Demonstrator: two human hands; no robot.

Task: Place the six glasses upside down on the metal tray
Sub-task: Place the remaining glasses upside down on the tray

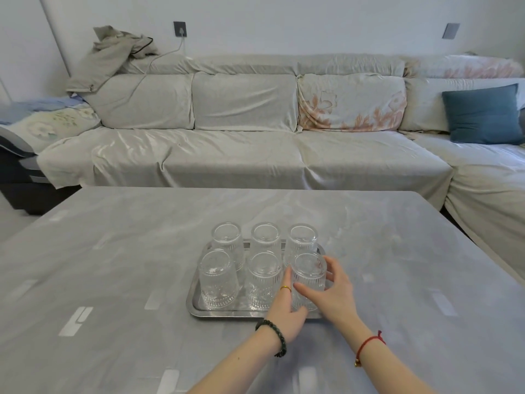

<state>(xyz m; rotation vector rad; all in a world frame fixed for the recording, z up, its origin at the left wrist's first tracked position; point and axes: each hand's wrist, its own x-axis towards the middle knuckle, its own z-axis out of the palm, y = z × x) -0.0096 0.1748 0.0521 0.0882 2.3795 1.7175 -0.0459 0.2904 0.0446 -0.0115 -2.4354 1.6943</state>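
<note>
Glasses: six ribbed clear tumblers stand mouth down in two rows of three on the metal tray [196, 307], which lies on the grey worktop [113, 265], near the middle.
Sixth glass [309, 280]: near right corner of the tray, just beside the near middle glass [264, 280].
Left hand [287, 311]: fingers curved on the left side of the sixth glass; the grip is loosely closed around it.
Right hand [336, 297]: thumb and fingers wrap the right side of the same glass.
Step in hand: I judge it is the final settling. Lower the rim flat, keep a small gap to the neighbours, then open both hands outward without a knock.
Hard to see: the hands hide the rim of the sixth glass, so I cannot tell if it rests fully. The near right tray edge is covered too.
</note>
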